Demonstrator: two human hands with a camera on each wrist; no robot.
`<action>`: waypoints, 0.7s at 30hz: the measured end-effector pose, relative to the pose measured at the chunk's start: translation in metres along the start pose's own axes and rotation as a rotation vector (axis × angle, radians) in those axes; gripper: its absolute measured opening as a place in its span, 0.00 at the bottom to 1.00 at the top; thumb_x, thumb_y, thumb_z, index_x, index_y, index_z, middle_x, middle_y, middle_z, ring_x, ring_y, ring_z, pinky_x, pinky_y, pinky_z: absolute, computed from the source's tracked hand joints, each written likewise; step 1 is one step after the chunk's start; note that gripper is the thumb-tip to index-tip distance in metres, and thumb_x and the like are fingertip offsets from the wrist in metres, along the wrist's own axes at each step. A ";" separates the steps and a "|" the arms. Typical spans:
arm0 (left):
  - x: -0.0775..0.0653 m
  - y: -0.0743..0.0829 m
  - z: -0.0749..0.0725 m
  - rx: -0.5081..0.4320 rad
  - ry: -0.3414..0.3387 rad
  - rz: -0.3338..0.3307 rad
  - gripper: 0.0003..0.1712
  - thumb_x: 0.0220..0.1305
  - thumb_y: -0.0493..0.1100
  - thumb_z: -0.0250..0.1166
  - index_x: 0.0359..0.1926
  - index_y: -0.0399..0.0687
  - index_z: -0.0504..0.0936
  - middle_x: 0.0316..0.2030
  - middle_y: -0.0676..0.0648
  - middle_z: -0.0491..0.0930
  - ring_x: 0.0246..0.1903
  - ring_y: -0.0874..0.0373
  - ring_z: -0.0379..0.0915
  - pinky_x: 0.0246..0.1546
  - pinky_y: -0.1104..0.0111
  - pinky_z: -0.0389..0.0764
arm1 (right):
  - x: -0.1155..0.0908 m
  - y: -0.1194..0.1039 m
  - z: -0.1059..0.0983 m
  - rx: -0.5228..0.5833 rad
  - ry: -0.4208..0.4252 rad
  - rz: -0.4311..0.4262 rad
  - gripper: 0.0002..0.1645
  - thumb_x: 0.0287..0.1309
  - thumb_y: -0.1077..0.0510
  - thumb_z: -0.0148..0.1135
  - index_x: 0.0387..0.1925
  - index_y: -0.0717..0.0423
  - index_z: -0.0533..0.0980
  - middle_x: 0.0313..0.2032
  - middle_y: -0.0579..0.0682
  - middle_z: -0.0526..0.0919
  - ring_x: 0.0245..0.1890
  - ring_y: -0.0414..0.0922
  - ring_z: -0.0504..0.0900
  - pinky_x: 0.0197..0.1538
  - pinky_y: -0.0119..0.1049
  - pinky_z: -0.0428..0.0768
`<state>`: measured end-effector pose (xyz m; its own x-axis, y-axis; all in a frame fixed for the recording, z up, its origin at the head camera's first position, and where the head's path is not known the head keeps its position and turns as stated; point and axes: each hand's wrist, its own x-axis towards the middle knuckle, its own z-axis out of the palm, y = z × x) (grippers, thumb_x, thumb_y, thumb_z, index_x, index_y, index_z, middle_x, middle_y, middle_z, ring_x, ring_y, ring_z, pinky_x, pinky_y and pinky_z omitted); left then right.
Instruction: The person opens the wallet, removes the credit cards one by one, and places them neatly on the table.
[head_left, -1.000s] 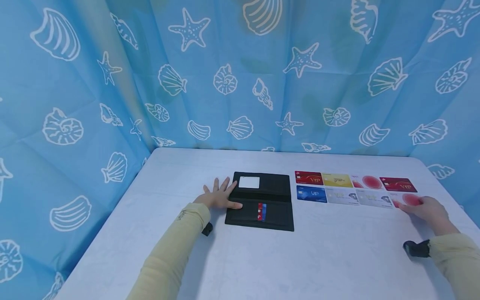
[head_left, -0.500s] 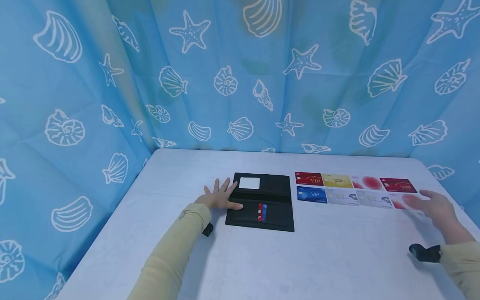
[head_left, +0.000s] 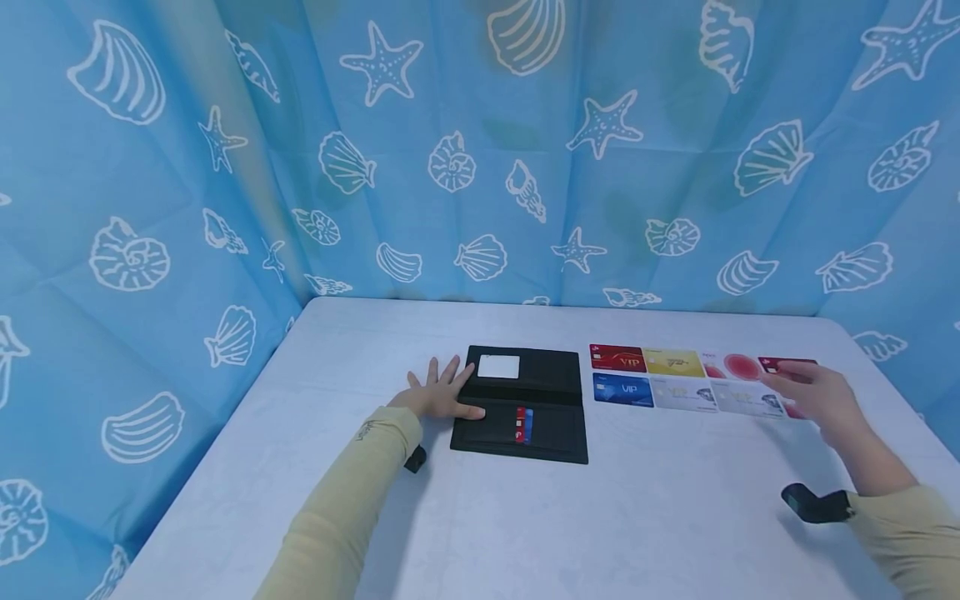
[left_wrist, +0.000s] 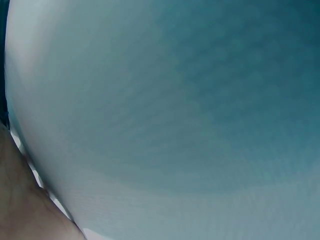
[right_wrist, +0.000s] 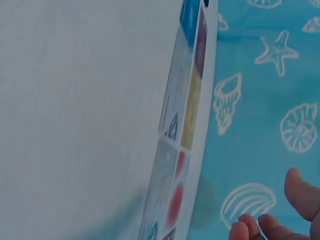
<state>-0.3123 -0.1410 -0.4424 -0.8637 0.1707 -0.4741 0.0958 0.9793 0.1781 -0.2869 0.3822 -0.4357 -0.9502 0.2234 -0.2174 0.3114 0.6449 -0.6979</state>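
Note:
My left hand [head_left: 435, 396] lies with fingers spread on the left edge of an open black wallet [head_left: 555, 371]. Red and blue card edges [head_left: 522, 424] show in the wallet's lower half, and a white square [head_left: 498, 366] in its upper half. Above the right end of two rows of bank-style cards is my right hand [head_left: 825, 404], its fingers loosely bent and nothing seen between them. It partly covers a red card [head_left: 771, 364] and a white card with red circles [head_left: 795, 412]. In the right wrist view its fingertips [right_wrist: 295, 182] stand apart from the thumb.
Left of the right hand lie a red VIP card [head_left: 618, 358], a yellow card [head_left: 675, 362], a blue VIP card [head_left: 622, 389] and silver cards [head_left: 678, 393] on the white table [head_left: 637, 517]. A blue seashell curtain [head_left: 480, 200] hangs behind. Cloth fills most of the left wrist view.
My right hand first drew back right from the bottom-right card, then moved left and up over the right end of the rows. The left hand and wallet stayed put.

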 end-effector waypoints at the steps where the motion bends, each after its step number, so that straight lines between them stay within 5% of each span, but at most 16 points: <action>1: 0.000 0.000 0.000 -0.001 0.000 -0.001 0.53 0.53 0.74 0.52 0.71 0.65 0.35 0.72 0.51 0.27 0.69 0.45 0.15 0.62 0.40 0.26 | -0.003 -0.006 0.002 -0.006 -0.004 -0.015 0.55 0.53 0.29 0.49 0.69 0.60 0.46 0.61 0.74 0.51 0.53 0.67 0.59 0.41 0.56 0.76; 11: 0.000 0.000 0.001 0.000 0.012 0.006 0.53 0.53 0.74 0.52 0.71 0.64 0.37 0.72 0.51 0.28 0.69 0.44 0.16 0.62 0.40 0.27 | -0.021 -0.055 0.037 -0.014 -0.036 -0.088 0.53 0.51 0.29 0.52 0.67 0.58 0.54 0.60 0.67 0.62 0.45 0.53 0.74 0.47 0.53 0.76; 21: -0.003 0.000 -0.001 0.013 0.017 0.015 0.54 0.52 0.75 0.51 0.71 0.64 0.37 0.72 0.50 0.27 0.69 0.43 0.17 0.61 0.39 0.29 | -0.062 -0.115 0.058 0.042 -0.127 -0.131 0.52 0.54 0.30 0.50 0.67 0.61 0.53 0.59 0.68 0.63 0.49 0.58 0.72 0.52 0.49 0.74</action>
<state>-0.3099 -0.1414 -0.4400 -0.8704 0.1837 -0.4568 0.1153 0.9780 0.1736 -0.2649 0.2513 -0.3815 -0.9777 0.0436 -0.2053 0.1863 0.6304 -0.7536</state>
